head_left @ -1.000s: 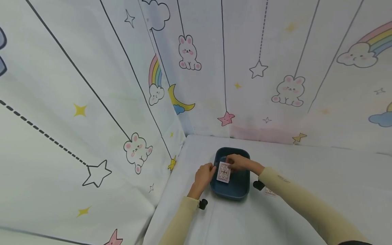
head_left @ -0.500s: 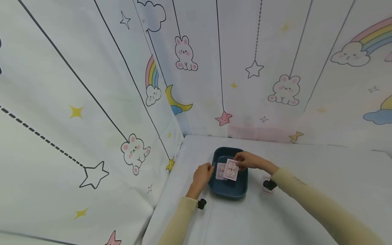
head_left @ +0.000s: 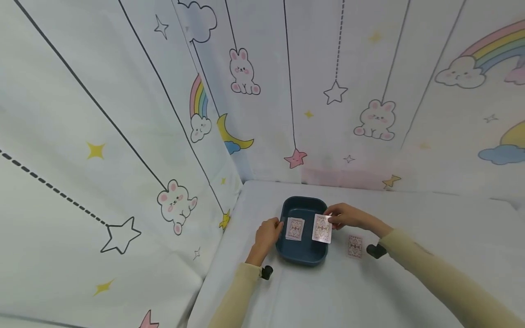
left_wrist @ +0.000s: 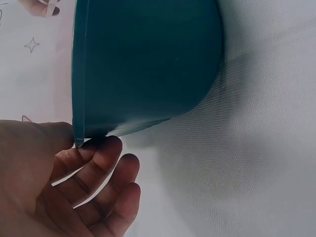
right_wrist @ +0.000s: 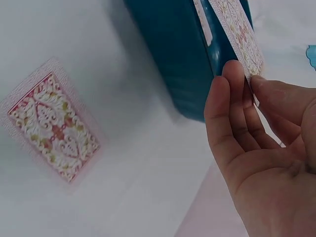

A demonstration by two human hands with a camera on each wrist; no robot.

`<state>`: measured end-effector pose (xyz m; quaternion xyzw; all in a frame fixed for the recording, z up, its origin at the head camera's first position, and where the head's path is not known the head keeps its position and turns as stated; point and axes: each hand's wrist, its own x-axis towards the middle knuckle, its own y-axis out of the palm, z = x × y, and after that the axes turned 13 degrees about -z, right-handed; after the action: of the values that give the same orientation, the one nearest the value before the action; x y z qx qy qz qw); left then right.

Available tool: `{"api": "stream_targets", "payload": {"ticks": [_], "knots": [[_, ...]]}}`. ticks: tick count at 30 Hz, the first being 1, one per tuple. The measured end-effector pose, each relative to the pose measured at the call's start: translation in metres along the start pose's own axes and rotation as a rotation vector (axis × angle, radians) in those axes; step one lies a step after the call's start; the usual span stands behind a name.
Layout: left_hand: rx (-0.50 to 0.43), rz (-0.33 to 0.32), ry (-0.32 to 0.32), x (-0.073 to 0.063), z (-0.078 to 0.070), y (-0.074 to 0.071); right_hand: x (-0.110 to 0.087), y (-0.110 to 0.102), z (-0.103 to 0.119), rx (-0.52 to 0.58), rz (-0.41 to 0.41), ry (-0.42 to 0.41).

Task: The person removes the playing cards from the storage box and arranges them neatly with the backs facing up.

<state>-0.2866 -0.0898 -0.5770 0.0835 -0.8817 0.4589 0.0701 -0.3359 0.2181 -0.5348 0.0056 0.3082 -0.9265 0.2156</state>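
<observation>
A dark teal plastic basin (head_left: 301,257) stands on the white table. My left hand (head_left: 267,234) pinches its left rim between thumb and fingers, as the left wrist view also shows. Inside, toward the left, lies a small pile of playing cards (head_left: 294,228), backs up. Over the basin's right side my right hand (head_left: 346,216) pinches one playing card (head_left: 321,228) by its edge, patterned back facing up. Another playing card (head_left: 355,246) lies on the table to the right of the basin, its red ornate back showing in the right wrist view too.
White cloth covers the tabletop (head_left: 320,296). A printed curtain (head_left: 270,114) with rabbits, stars and rainbows hangs behind the table and along its left side.
My right hand has drawn a card rightward from above the pile to the basin's right side. The pile and the table card are uncovered now. My left hand keeps its grip on the rim.
</observation>
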Motion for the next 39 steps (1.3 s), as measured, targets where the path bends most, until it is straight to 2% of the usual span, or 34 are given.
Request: {"api": "stream_targets", "payload": {"ticks": [12,21,31,39], "knots": [[0.01,0.019,0.004,0.001,-0.002,-0.003,-0.032,-0.029,-0.017,0.048,0.009,-0.042],[0.011,0.016,0.011,0.002,0.0,-0.001,-0.052,-0.047,-0.033,0.067,-0.022,0.025],[-0.005,0.008,0.008,0.0,-0.003,-0.002,-0.071,-0.059,-0.047,0.086,-0.024,0.029],[0.012,0.0,0.009,0.001,-0.003,-0.001,-0.085,-0.068,-0.07,0.121,-0.025,0.064]]}}
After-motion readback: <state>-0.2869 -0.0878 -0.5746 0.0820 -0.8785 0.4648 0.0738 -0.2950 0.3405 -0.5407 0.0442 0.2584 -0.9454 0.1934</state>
